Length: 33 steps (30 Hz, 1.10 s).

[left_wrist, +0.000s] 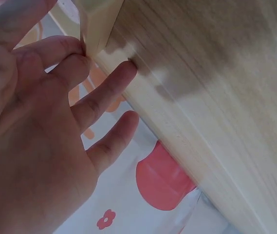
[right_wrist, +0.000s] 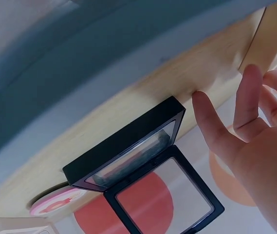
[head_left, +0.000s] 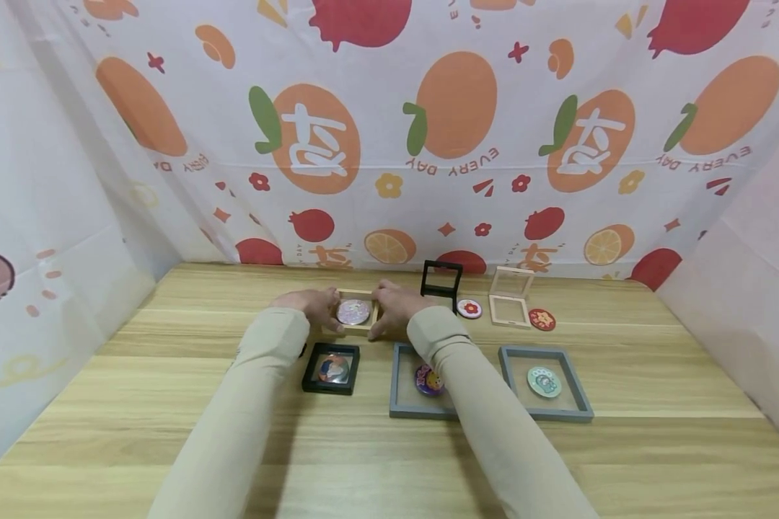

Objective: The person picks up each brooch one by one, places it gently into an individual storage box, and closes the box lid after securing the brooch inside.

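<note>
Both hands are at a light wooden display frame (head_left: pixel 355 328) with a round purple badge (head_left: pixel 353 312) inside its clear film. The left hand (head_left: pixel 309 306) grips the frame's left side, thumb near and index finger far. In the left wrist view, the other fingers of this hand (left_wrist: pixel 55 112) spread past the frame's corner (left_wrist: pixel 97 24). On the frame's right side, the right hand (head_left: pixel 399 306) holds it between thumb and fingers. Part of that wooden side (right_wrist: pixel 267 36) shows beside the right hand (right_wrist: pixel 255 122) in the right wrist view.
A black frame (head_left: pixel 330 369) with a badge lies nearer. Two grey frames (head_left: pixel 422 414) (head_left: pixel 581 393) hold badges, one partly behind the right sleeve. Open black (head_left: pixel 441 292) and wooden (head_left: pixel 511 299) frames stand right, beside loose badges (head_left: pixel 469 308) (head_left: pixel 542 319). A printed curtain (head_left: pixel 389 144) backs the table.
</note>
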Motion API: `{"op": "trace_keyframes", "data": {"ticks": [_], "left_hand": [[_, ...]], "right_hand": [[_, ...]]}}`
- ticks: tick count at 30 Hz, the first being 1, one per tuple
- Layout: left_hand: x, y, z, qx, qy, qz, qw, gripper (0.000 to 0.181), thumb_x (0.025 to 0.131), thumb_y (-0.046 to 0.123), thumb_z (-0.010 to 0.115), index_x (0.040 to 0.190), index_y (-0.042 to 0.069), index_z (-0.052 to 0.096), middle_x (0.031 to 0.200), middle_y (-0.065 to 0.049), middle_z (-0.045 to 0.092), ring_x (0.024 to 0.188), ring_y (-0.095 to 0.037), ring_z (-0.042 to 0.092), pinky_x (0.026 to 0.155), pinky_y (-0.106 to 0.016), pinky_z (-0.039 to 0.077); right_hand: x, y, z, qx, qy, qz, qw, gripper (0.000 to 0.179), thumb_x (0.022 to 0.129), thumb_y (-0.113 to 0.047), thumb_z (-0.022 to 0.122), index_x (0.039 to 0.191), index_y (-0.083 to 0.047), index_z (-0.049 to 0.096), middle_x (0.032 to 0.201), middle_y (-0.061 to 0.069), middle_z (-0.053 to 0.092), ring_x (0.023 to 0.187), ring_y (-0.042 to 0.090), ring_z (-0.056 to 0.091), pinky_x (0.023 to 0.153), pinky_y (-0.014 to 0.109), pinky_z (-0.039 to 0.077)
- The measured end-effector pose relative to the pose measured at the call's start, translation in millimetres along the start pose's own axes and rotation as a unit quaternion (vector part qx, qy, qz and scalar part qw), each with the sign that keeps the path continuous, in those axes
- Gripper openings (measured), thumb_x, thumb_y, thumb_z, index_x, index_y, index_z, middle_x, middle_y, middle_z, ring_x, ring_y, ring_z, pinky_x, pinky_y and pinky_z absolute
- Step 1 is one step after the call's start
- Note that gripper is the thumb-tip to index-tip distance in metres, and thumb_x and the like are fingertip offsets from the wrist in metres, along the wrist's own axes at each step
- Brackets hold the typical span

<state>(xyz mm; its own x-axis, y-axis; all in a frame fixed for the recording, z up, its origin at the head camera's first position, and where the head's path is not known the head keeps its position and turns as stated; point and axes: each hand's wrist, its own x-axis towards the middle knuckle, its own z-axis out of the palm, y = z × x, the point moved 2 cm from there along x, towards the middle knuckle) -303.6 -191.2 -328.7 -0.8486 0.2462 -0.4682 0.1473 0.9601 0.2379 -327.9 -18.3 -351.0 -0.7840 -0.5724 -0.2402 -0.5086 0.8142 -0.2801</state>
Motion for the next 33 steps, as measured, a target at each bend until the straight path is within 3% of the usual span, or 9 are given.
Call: {"op": "trace_keyframes", "data": {"ticks": [3,6,9,13,17,21,27,33], "left_hand": [[-0.3,-1.2,1.0,0.013,0.007,-0.004,0.9999,0.054,0.096,0.036,0.072,0.132,0.005,0.047,0.130,-0.025,0.060,0.124,-0.045,0.054,0.101,-0.059,0.044],[-0.3,0.7,2.2,0.041,0.023,0.001,0.9989,0.057,0.094,0.038,0.073,0.134,0.005,0.050,0.130,-0.023,0.062,0.125,-0.045,0.054,0.104,-0.060,0.040],[-2.2,0.6,2.0,0.057,0.038,0.014,0.9975,0.060,0.093,0.039,0.074,0.136,0.003,0.053,0.136,-0.022,0.059,0.129,-0.046,0.051,0.109,-0.063,0.034],[-6.8,0.4,-4.9,0.047,0.077,0.047,0.9948,0.060,0.097,0.039,0.068,0.142,0.001,0.053,0.147,-0.024,0.050,0.135,-0.048,0.044,0.112,-0.067,0.026],[-7.6,7.4,-14.0,0.044,0.141,0.084,0.9854,0.055,0.100,0.034,0.065,0.141,-0.002,0.056,0.146,-0.021,0.053,0.133,-0.043,0.049,0.109,-0.064,0.034],[-4.4,19.9,-16.7,0.046,0.181,0.127,0.9742,0.039,0.098,0.027,0.069,0.127,0.000,0.069,0.130,-0.016,0.066,0.117,-0.035,0.063,0.099,-0.054,0.048],[0.9,33.3,-12.7,0.025,0.194,0.148,0.9696,0.033,0.098,0.026,0.069,0.121,0.002,0.072,0.121,-0.013,0.071,0.106,-0.030,0.069,0.095,-0.050,0.052],[6.9,40.7,-3.0,0.011,0.194,0.146,0.9700,0.036,0.100,0.026,0.067,0.127,0.002,0.070,0.126,-0.013,0.069,0.111,-0.031,0.067,0.097,-0.050,0.051]], "right_hand": [[0.4,0,2,-0.004,0.005,-0.007,1.0000,0.063,0.087,-0.041,0.082,0.137,-0.011,0.058,0.131,0.001,0.048,0.102,0.016,0.054,0.091,0.032,0.049],[0.1,2,5,-0.008,-0.002,-0.005,1.0000,0.071,0.088,-0.042,0.079,0.145,-0.010,0.052,0.143,0.004,0.044,0.116,0.019,0.054,0.099,0.034,0.047],[-3.4,1,6,0.019,-0.012,-0.002,0.9997,0.083,0.089,-0.040,0.079,0.155,-0.008,0.039,0.160,0.010,0.030,0.139,0.028,0.043,0.112,0.042,0.039],[-10.5,7,0,0.083,0.000,-0.006,0.9965,0.094,0.088,-0.035,0.081,0.159,-0.005,0.027,0.167,0.018,0.012,0.148,0.037,0.027,0.116,0.050,0.031],[-16.7,18,-10,0.092,0.023,-0.017,0.9954,0.084,0.093,-0.031,0.076,0.158,-0.003,0.030,0.163,0.018,0.027,0.148,0.034,0.028,0.117,0.049,0.030],[-23.3,28,-17,0.088,0.044,-0.037,0.9944,0.062,0.097,-0.022,0.071,0.150,-0.002,0.046,0.147,0.018,0.051,0.137,0.033,0.046,0.111,0.046,0.040],[-34.8,46,-22,0.083,0.079,-0.060,0.9916,0.044,0.098,-0.016,0.069,0.138,0.001,0.060,0.127,0.019,0.066,0.119,0.032,0.061,0.101,0.043,0.049],[-48.7,68,-25,0.073,0.107,-0.062,0.9896,0.038,0.096,-0.013,0.070,0.130,0.005,0.065,0.114,0.017,0.072,0.108,0.030,0.066,0.096,0.042,0.052]]}}
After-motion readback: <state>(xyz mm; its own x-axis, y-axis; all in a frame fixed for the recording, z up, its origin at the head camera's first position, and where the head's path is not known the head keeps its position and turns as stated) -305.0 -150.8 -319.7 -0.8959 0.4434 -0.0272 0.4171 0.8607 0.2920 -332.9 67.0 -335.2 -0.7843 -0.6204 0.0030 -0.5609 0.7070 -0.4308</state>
